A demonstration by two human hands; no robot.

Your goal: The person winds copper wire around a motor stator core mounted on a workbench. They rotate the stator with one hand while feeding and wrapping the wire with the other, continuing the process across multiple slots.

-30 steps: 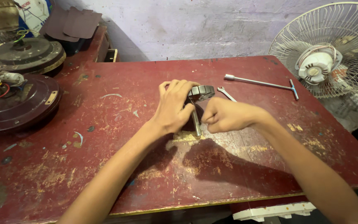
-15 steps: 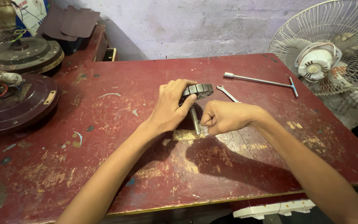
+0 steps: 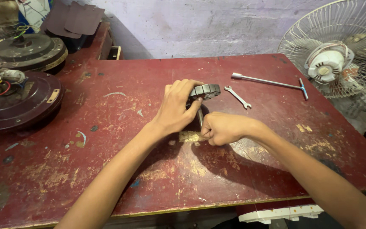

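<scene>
Left hand (image 3: 175,108) clasped over ribbed motor stator (image 3: 205,90), mid-bench (image 3: 106,169). Right hand (image 3: 221,128) fisted around thin shaft (image 3: 200,116), long axis running from fist up toward stator. Open-ended spanner (image 3: 237,96) and T-handle wrench (image 3: 270,82) just beyond, to right.

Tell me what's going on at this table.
A person works at a worn red table. The left hand grips a dark round ribbed part with a shaft below it. The right hand is closed in a fist around the shaft's lower end. A spanner and T-handle wrench lie just beyond.
</scene>
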